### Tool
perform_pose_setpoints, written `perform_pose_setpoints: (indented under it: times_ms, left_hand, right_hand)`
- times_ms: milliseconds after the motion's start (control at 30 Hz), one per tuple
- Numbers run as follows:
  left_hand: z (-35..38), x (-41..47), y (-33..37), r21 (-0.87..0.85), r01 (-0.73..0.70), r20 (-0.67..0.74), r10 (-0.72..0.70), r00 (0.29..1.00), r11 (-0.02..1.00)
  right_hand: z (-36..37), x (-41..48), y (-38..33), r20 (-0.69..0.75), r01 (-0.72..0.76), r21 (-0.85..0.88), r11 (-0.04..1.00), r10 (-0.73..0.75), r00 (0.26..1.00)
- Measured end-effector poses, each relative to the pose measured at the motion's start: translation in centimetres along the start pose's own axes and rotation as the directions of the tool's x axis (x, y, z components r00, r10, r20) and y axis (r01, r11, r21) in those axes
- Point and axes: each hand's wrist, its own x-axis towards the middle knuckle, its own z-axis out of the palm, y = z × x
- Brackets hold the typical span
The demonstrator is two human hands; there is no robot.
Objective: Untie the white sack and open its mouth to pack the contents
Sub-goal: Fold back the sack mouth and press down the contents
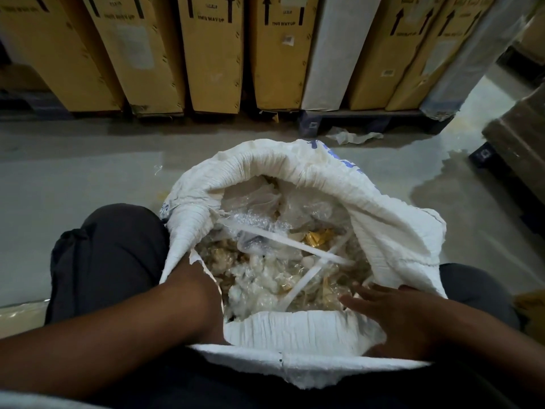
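Observation:
The white woven sack point(295, 163) stands between my knees with its mouth wide open and its rim rolled outward. Inside lie crumpled clear plastic and bubble wrap point(265, 278), white plastic straps point(283, 240) and a few gold-coloured scraps point(315, 239). My left hand point(194, 287) is at the sack's left rim, its fingers hidden behind the fabric edge. My right hand point(392, 314) lies over the near right rim with fingers spread, touching the fabric and the contents' edge.
A row of tall cardboard cartons point(212, 54) stands on dark pallets point(365, 121) along the far side. Torn paper point(351, 136) lies on the grey floor. More boxes point(519, 137) stand at the right. My dark-trousered knees point(112, 255) flank the sack.

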Motion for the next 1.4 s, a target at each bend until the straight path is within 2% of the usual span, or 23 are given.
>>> perform_pose_setpoints:
  times_ms: [33, 100, 200, 267, 333, 433, 533, 600, 667, 767, 867, 1033, 1133, 1200, 1333, 1400]
  left_hand:
    - [0.0, -0.2, -0.1, -0.064, -0.004, -0.023, 0.003, 1.000, 0.998]
    - [0.1, 0.6, -0.4, -0.216, -0.049, -0.170, 0.012, 0.985, 0.975]
    - [-0.8, 2.4, -1.0, -0.253, -0.189, -0.416, 0.070, 0.906, 0.949]
    - [-2.2, 3.9, -1.3, -0.253, -0.254, -0.517, 0.091, 0.851, 0.934]
    - [-4.2, 5.3, -1.8, -0.255, -0.271, -0.604, 0.066, 0.794, 0.928]
    - [-6.9, 6.9, -3.3, -0.333, -0.264, -0.670, -0.030, 0.742, 0.905]
    - [-7.8, 8.2, -5.9, -0.393, -0.136, -0.629, -0.158, 0.761, 0.909]
    - [-7.2, 8.8, -7.6, -0.361, 0.015, -0.579, -0.237, 0.780, 0.933]
    - [-6.4, 8.9, -9.4, -0.314, 0.121, -0.557, -0.286, 0.780, 0.942]
    - [-5.4, 8.3, -11.8, -0.214, 0.210, -0.592, -0.298, 0.748, 0.954]
    - [-5.3, 7.8, -13.8, -0.129, 0.284, -0.635, -0.299, 0.713, 0.950]
    - [-6.4, 7.4, -17.1, -0.073, 0.400, -0.696, -0.333, 0.635, 0.914]
    - [-7.0, 7.3, -19.1, -0.032, 0.420, -0.720, -0.313, 0.619, 0.907]
    - [-6.9, 7.6, -19.9, -0.022, 0.416, -0.718, -0.304, 0.626, 0.909]
    - [-6.4, 9.0, -19.8, -0.054, 0.317, -0.690, -0.265, 0.673, 0.947]
    - [-7.0, 9.8, -18.9, -0.073, 0.271, -0.694, -0.244, 0.677, 0.960]
  right_hand:
    - [-0.1, 0.0, -0.2, -0.017, 0.005, 0.011, 1.000, -0.005, 1.000]
    - [-0.6, 0.3, -0.9, -0.092, 0.003, 0.028, 1.000, 0.000, 0.996]
    - [-2.9, 1.4, -2.3, -0.277, 0.039, 0.023, 0.999, -0.031, 0.960]
    - [-5.2, 2.0, -3.1, -0.432, 0.072, 0.037, 0.997, -0.050, 0.900]
    - [-7.3, 2.8, -3.5, -0.582, 0.114, 0.067, 0.991, -0.054, 0.811]
    - [-9.8, 4.6, -3.1, -0.703, 0.137, 0.100, 0.986, -0.027, 0.711]
    - [-11.3, 6.9, -1.5, -0.710, 0.029, 0.053, 0.998, 0.017, 0.704]
    - [-11.6, 8.0, 0.4, -0.693, -0.105, -0.049, 0.993, 0.042, 0.720]
    - [-11.8, 8.6, 3.1, -0.710, -0.218, -0.115, 0.969, 0.072, 0.700]
    - [-12.7, 8.5, 6.7, -0.739, -0.348, -0.174, 0.921, 0.112, 0.665]
    - [-13.9, 8.2, 8.7, -0.766, -0.432, -0.159, 0.888, 0.165, 0.622]
    - [-15.5, 7.6, 10.9, -0.810, -0.507, -0.103, 0.856, 0.224, 0.542]
    - [-16.3, 7.7, 12.2, -0.803, -0.506, -0.088, 0.858, 0.239, 0.545]
    - [-16.3, 8.3, 13.0, -0.777, -0.514, -0.095, 0.853, 0.259, 0.574]
    - [-15.3, 10.2, 13.0, -0.663, -0.484, -0.127, 0.866, 0.289, 0.691]
    - [-15.0, 10.8, 12.1, -0.597, -0.431, -0.071, 0.899, 0.308, 0.741]
